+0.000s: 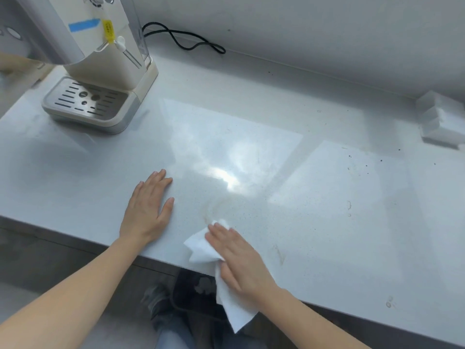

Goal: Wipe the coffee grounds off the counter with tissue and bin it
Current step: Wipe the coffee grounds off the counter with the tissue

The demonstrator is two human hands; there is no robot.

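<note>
I see a white tissue (201,249) on a pale grey, speckled counter (327,222). The cream coffee machine (113,69) carries blue tape (84,24) and a black cable (183,47).

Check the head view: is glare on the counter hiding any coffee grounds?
Head view: a bright reflection washes out the counter just beyond the tissue, so specks there are hard to tell; dark grounds show plainly at far right; the coffee machine top is blurred.

Glossy pale stone counter (276,122); soft paper tissue (201,250); slotted metal drip tray (85,99).
</note>
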